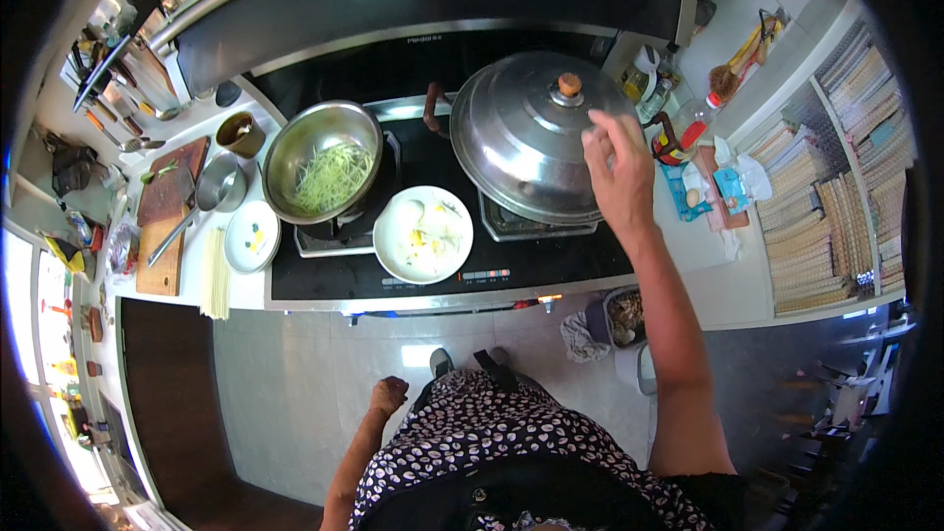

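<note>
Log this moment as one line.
right hand: near domed silver metal lid with round wooden knob, contact unclear | left hand: low, no held object visible | nearby: round silver metal bowl holding pale-green shreds

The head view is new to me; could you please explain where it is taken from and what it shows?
No machine here, just a person's two bare hands. A fisheye camera on their head looks down, bending straight edges. On the black stove are a metal bowl of pale green shreds, a white plate with food and a domed lid. The right hand is raised at the lid's right side; contact is unclear. The left hand hangs beside patterned clothing. Neither visibly holds anything.
</note>
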A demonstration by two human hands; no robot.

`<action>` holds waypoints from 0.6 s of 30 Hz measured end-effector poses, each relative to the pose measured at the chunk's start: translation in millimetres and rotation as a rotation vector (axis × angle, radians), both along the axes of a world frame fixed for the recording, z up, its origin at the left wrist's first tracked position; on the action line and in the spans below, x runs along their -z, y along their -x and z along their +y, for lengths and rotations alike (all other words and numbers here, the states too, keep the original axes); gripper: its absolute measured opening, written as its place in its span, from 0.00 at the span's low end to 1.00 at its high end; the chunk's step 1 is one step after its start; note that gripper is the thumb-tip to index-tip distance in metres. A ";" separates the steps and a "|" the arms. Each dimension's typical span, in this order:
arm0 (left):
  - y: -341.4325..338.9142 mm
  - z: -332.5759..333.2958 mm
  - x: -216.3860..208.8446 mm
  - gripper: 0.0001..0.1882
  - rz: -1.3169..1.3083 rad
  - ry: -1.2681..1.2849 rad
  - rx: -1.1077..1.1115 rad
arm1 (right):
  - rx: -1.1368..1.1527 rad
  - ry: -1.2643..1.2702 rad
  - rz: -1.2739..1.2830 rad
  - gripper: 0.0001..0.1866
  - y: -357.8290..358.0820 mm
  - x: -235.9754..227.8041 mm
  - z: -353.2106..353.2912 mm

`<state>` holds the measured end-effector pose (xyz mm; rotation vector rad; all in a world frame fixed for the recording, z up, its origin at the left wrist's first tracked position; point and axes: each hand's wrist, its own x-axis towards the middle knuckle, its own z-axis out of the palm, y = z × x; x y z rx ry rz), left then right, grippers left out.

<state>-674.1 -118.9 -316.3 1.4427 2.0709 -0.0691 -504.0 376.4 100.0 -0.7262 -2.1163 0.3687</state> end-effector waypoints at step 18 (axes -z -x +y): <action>-24.4 -44.2 -6.4 0.13 -0.231 0.073 -0.451 | 0.069 -0.180 -0.264 0.08 43.3 7.8 89.3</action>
